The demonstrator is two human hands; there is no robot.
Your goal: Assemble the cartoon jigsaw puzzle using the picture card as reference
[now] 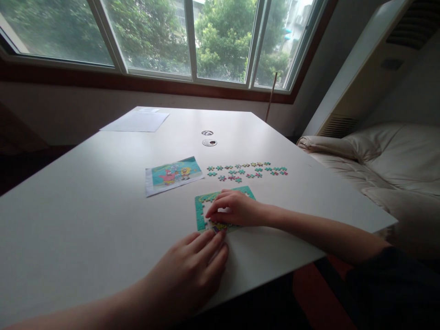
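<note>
A partly assembled jigsaw puzzle [200, 215] lies near the table's front edge. Its green border is joined, and white backing shows inside. My right hand [237, 208] reaches over the puzzle from the right, thumb and forefinger brought together above the inner area; whatever is between the tips is too small to make out. At the near edge rests my left hand [195, 261], fingers stretched forward and touching the puzzle by a yellow patch. Beyond the puzzle, loose jigsaw pieces [241, 172] are spread in rough rows. A picture sheet [173, 175] with cartoon figures lies to their left.
The white table [103, 220] carries white papers [135, 122] at its far left corner. Two round fittings [209, 142] are set in the tabletop. To the right stands a cream leather sofa [395, 160]; windows [220, 41] line the far wall.
</note>
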